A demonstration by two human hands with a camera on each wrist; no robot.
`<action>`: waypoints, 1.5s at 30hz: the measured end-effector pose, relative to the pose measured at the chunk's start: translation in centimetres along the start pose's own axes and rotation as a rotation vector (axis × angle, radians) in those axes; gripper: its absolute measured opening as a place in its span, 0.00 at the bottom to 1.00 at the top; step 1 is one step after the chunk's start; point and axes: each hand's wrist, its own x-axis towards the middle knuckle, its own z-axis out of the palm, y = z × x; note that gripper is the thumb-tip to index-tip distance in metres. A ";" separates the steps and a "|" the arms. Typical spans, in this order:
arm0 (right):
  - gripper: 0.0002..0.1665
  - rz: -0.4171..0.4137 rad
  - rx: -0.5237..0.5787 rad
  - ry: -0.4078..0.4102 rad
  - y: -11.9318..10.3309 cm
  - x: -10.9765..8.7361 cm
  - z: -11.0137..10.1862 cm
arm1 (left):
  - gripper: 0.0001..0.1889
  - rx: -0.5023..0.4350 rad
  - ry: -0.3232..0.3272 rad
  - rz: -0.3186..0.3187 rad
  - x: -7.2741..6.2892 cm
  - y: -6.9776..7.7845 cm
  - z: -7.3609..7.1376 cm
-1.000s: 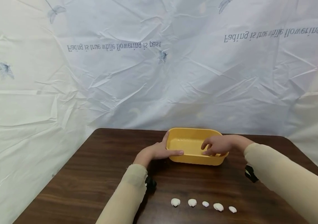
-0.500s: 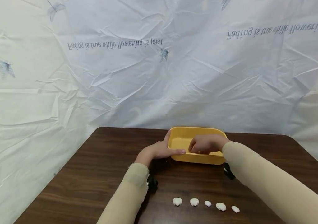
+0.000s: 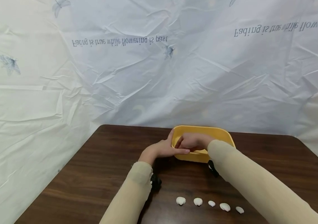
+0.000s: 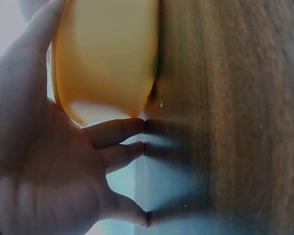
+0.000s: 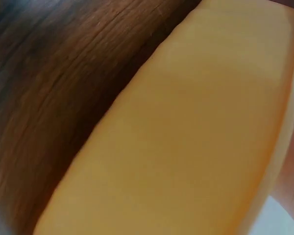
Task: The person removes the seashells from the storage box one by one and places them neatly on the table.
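A yellow plastic basin [image 3: 192, 157] stands near the table's far edge. At its left end is my left hand [image 3: 163, 148], thumb along the near rim and another finger up the left side. In the left wrist view the other fingers [image 4: 122, 132] are spread, fairly straight, their tips on the table by the basin's end. My right hand [image 3: 193, 141] reaches down inside the basin, towards its left end, fingers bent downward. The basin's wall [image 5: 176, 127] blocks most of the right wrist view, so whether those fingertips hold anything is hidden.
Several white seashells [image 3: 198, 201] lie in a row on the dark wooden table [image 3: 100, 174], nearer to me than the basin. Behind the table hangs a wrinkled white cloth [image 3: 147, 81] with printed lettering.
My right hand has moved left inside the basin, from its right end towards my left hand. The left hand keeps its place on the basin. The head view has shifted slightly.
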 end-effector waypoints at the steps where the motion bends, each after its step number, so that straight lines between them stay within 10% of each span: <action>1: 0.25 -0.006 0.009 -0.006 0.0 0.1 0.0 | 0.68 0.000 0.000 0.001 0.0 0.1 0.0; 7: 0.13 -0.001 0.037 -0.015 0.1 0.4 -0.1 | 0.69 0.002 -0.001 -0.001 0.0 0.5 0.3; 27: 0.20 0.018 0.310 -0.063 -0.6 0.2 0.1 | 0.69 0.009 0.004 0.012 0.3 0.0 0.0; 39: 0.18 -0.078 0.202 -0.002 -1.1 -0.2 0.4 | 0.69 0.033 0.024 0.015 0.1 0.1 -0.1; 45: 0.16 -0.024 0.333 0.012 -0.6 0.1 0.7 | 0.68 0.024 0.010 0.025 0.0 0.1 0.1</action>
